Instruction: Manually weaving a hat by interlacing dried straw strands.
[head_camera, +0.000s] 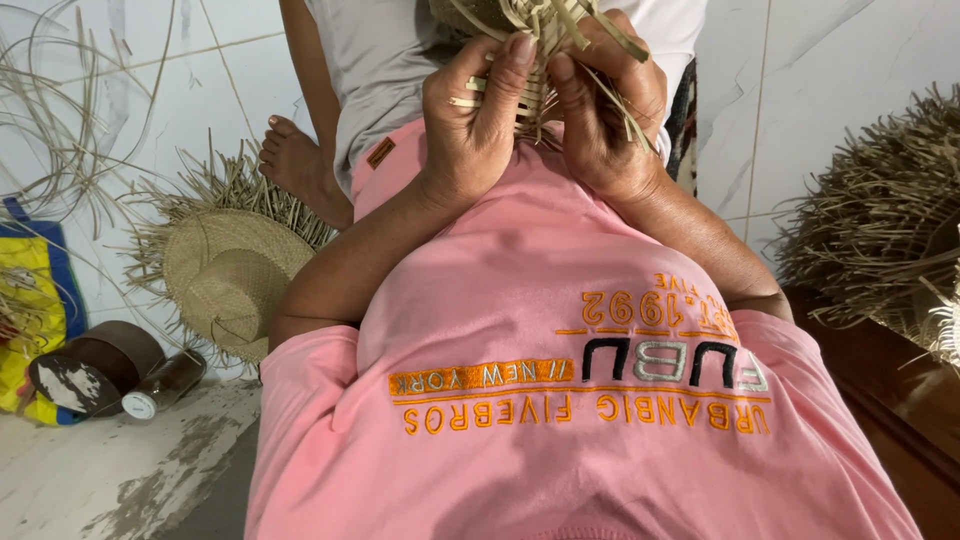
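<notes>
Above the lap, both hands (545, 115) clasping straw weave (535, 45)

Your left hand (470, 125) and right hand (600, 110) sit side by side on the half-woven straw piece (540, 60), above your pink printed shirt (560, 330). Left of you on the floor: unfinished fringed straw hat (230, 275), before it a dark round block (95, 365) beside a small cylindrical bottle (165, 383). Right: heap of straw hats (880, 230).
</notes>
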